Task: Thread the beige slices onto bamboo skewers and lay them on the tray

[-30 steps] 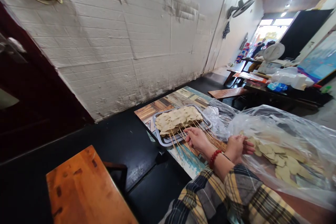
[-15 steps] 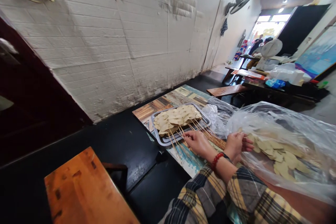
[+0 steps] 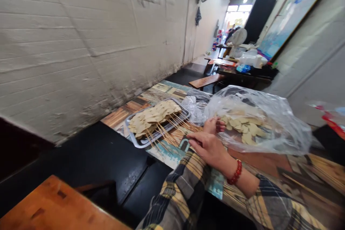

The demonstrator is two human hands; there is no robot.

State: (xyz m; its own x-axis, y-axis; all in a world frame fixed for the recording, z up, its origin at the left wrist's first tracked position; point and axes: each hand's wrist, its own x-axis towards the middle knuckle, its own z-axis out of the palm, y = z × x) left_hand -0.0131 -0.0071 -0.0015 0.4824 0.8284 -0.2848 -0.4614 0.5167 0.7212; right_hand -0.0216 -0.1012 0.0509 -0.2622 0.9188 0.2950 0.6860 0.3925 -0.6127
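My right hand (image 3: 208,148), with a red bead bracelet (image 3: 235,172), reaches leftward across my left forearm. Its thumb and forefinger are slightly apart, and I see nothing between them. Beyond it, my left hand (image 3: 214,125) has curled fingers beside the mouth of a clear plastic bag (image 3: 285,129); what lies in its palm is hidden. Thin pale slices (image 3: 250,129) lie loose in the bag. To the left, a metal tray (image 3: 140,143) holds a layered pile of skewered slices (image 3: 153,115). Their bamboo sticks (image 3: 167,134) jut over the tray's near rim toward my hands.
The tray and bag rest on a patterned wood-look table (image 3: 118,116) near a white brick wall (image 3: 81,61). A crumpled plastic bag (image 3: 194,109) lies between them. An orange wooden bench (image 3: 54,208) stands at lower left. Farther back is a cluttered table (image 3: 242,73).
My right hand has drawn back from the sticks at the tray and now crosses my left forearm. The left hand stays by the bag. The view has swung right.
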